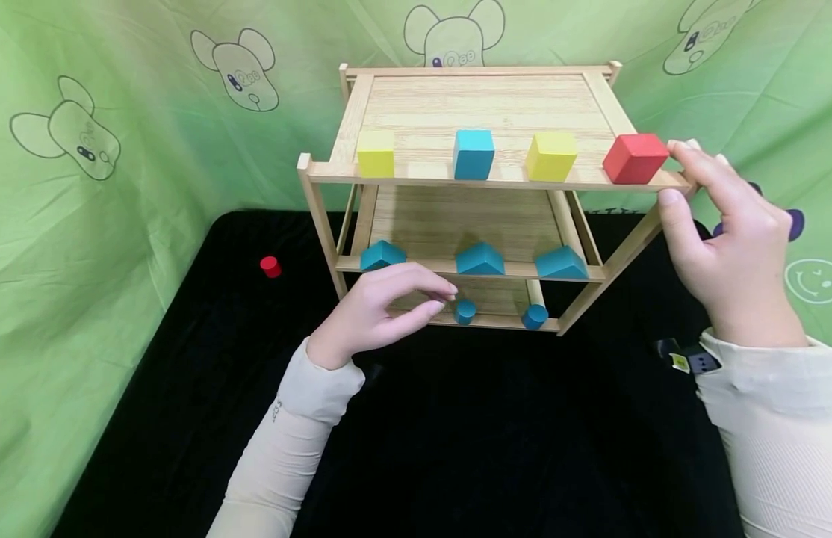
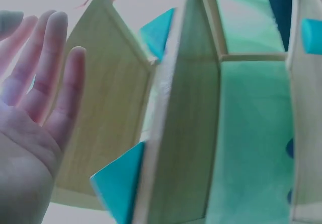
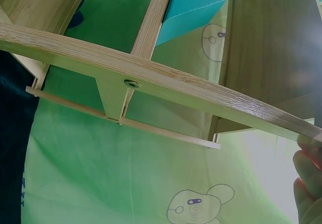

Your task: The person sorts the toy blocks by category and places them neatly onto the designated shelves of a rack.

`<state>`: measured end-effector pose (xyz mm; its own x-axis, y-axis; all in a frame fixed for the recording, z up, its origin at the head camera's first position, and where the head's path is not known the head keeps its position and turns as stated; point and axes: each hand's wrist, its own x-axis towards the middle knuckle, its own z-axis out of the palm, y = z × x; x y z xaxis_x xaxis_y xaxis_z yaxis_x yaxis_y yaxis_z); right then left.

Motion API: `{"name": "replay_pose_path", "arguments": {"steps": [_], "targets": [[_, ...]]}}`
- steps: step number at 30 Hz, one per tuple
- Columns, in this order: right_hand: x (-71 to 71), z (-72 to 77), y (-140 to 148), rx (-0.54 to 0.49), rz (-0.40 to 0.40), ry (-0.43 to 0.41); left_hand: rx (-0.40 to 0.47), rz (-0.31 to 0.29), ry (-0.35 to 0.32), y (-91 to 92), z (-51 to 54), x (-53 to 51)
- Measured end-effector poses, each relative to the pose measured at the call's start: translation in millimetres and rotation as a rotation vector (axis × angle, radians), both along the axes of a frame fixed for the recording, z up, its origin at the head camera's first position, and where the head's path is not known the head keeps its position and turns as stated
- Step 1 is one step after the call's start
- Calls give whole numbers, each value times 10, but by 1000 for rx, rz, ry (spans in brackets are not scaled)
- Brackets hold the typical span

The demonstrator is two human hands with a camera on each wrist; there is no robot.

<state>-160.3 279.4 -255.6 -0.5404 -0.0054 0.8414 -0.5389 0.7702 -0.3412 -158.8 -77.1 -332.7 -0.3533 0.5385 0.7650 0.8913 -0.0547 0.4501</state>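
Observation:
A three-tier wooden shelf stands in front of me. My right hand grips its top right front corner, thumb at the front and fingers on the far side, next to a red cube. In the right wrist view, curled fingers show at the post's end. My left hand hovers before the middle tier with loosely bent fingers, holding nothing. Behind it, blue triangular blocks line the middle tier's front edge. Blue cylinders sit on the bottom tier, partly hidden by that hand.
Along the top front edge are a left yellow cube, a blue cube and another yellow cube. A red cylinder lies left of the shelf on black cloth. Green printed curtain surrounds everything.

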Motion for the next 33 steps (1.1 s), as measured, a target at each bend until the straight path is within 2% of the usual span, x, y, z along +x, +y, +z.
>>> {"name": "replay_pose_path", "arguments": {"steps": [7,16,19,26,33], "targets": [[-5,-2,2,-4,-4,7,115,81,48,-213,112,12],[-5,-5,-1,-2,-6,7,189,229,46,-555,181,2],[-2,-6,0,-1,-9,6,249,270,31,-653,202,6],[4,-9,-2,-6,-13,20,399,370,-48,-891,227,6],[-13,-14,-7,28,-17,34,465,487,-179,-1101,169,-22]]}}
